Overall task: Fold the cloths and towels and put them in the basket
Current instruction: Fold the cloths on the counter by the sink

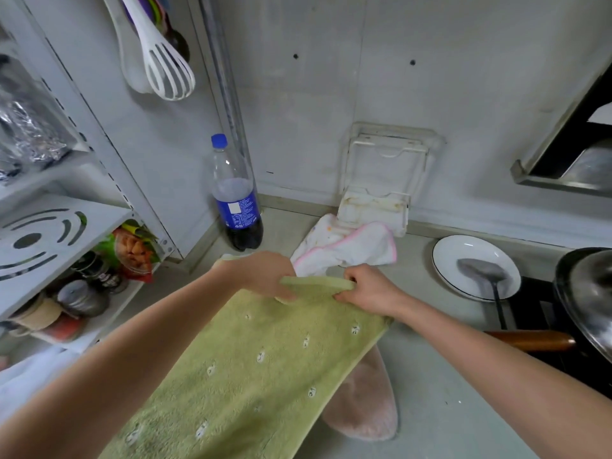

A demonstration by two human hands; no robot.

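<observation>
we see the left hand (265, 276) and right hand (367, 289) pinching the far edge of a green towel (251, 369) on the counter (447, 409); beyond lie a white cloth (354, 250), a bottle (236, 200) and, partly hidden, perhaps a pink towel (367, 409).

A long towel (265, 369) lay on the surface (440, 422), running from the near edge toward twelve o'clock. Both hands held its far end, the left hand (265, 276) at eleven, the right hand (367, 289) at one. A second towel (367, 402) lay partly under its right side. Just beyond the hands sat a crumpled cloth (347, 250), before a wall holder (377, 193). A bottle (236, 200) stood at eleven, in the corner. A shelf rack (63, 233) stood at nine. At two lay a plate (470, 260) with a spoon (486, 279) on it; a lidded pan (589, 293) sat at three.
</observation>
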